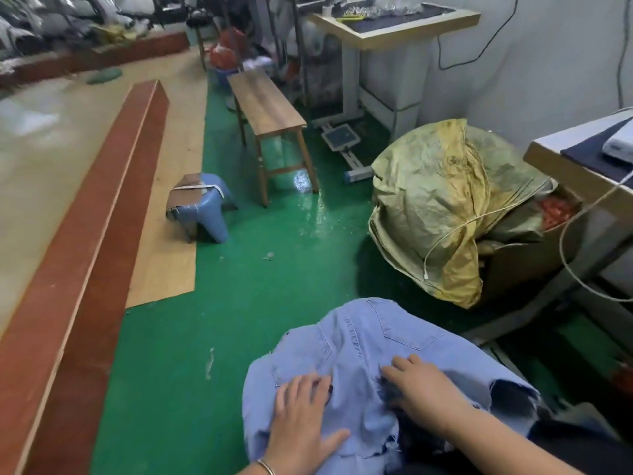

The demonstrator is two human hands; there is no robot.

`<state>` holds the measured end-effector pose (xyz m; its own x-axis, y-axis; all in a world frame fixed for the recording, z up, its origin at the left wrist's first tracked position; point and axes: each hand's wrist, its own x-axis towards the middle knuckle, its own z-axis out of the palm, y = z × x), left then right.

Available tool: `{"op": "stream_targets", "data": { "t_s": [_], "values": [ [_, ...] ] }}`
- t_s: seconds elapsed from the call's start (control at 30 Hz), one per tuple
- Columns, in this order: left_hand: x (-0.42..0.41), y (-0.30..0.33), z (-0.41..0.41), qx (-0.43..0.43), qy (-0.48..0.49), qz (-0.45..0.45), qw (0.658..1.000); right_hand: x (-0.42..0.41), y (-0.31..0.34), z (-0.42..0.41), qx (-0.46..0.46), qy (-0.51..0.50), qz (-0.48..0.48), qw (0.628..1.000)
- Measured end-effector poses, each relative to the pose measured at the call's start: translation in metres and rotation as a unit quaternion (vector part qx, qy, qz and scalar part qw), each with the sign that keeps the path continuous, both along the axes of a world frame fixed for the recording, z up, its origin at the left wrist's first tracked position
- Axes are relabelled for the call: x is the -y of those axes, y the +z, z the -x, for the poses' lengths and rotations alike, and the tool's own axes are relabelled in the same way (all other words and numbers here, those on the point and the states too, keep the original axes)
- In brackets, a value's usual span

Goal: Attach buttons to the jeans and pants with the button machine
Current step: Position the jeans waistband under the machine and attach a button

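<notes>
Green workshop floor (239,286) is lying beyond the light-blue denim jeans (363,341), which are being pressed by the flat-fingered left hand (301,416) and gathered by the curled right hand (421,389), apparently preparing them; carrying to the machine seems next.

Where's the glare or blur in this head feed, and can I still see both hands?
Head view: glare on the green floor under the bench; wide-angle bending at the edges; far background soft. Left hand and right hand show clearly on the jeans.

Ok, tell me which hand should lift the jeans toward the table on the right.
Right, probably. The right hand rests on the jeans on the side nearer the table; the left hand lies flat on the far side.
</notes>
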<state>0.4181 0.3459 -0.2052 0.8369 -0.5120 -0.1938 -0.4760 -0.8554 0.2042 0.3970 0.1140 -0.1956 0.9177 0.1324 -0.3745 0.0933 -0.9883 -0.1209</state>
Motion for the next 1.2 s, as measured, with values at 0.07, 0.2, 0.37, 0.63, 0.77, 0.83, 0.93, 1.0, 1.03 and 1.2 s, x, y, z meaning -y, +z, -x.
{"op": "stream_targets", "data": {
  "t_s": [0.07, 0.2, 0.37, 0.63, 0.77, 0.83, 0.93, 1.0, 1.03, 1.2],
  "values": [
    [-0.004, 0.006, -0.002, -0.009, -0.004, 0.061, 0.998, 0.0, 0.006, 0.001, 0.02, -0.015, -0.031, 0.999],
    [-0.008, 0.026, -0.018, -0.029, 0.041, 0.258, 0.965, 0.02, 0.041, 0.005, 0.062, -0.12, -0.204, 0.97],
    [-0.012, 0.054, -0.015, -0.126, -0.156, 0.188, 0.962, 0.051, 0.089, 0.024, -0.166, -0.098, -0.215, 0.958],
    [0.041, 0.039, -0.016, -0.257, -0.143, -0.103, 0.95, 0.004, 0.04, 0.039, -0.247, -0.073, 0.002, 0.966],
    [0.064, 0.047, -0.033, -0.12, -0.088, -0.054, 0.987, 0.009, 0.037, 0.026, -0.129, -0.125, 0.026, 0.983],
    [0.075, 0.034, -0.019, -0.095, -0.138, -0.117, 0.979, 0.008, 0.031, 0.025, -0.057, -0.189, 0.033, 0.98],
    [0.087, 0.014, -0.002, -0.071, -0.194, -0.179, 0.962, 0.005, 0.016, 0.028, -0.028, -0.222, -0.004, 0.975],
    [0.087, 0.013, -0.004, -0.079, -0.21, -0.171, 0.959, 0.006, 0.017, 0.029, -0.032, -0.202, -0.003, 0.979],
    [0.085, 0.014, -0.005, -0.087, -0.211, -0.155, 0.961, 0.008, 0.021, 0.029, -0.032, -0.203, -0.005, 0.979],
    [0.074, 0.029, -0.014, -0.233, -0.183, -0.012, 0.955, 0.026, 0.047, 0.02, -0.041, -0.15, 0.042, 0.987]
  ]
}}
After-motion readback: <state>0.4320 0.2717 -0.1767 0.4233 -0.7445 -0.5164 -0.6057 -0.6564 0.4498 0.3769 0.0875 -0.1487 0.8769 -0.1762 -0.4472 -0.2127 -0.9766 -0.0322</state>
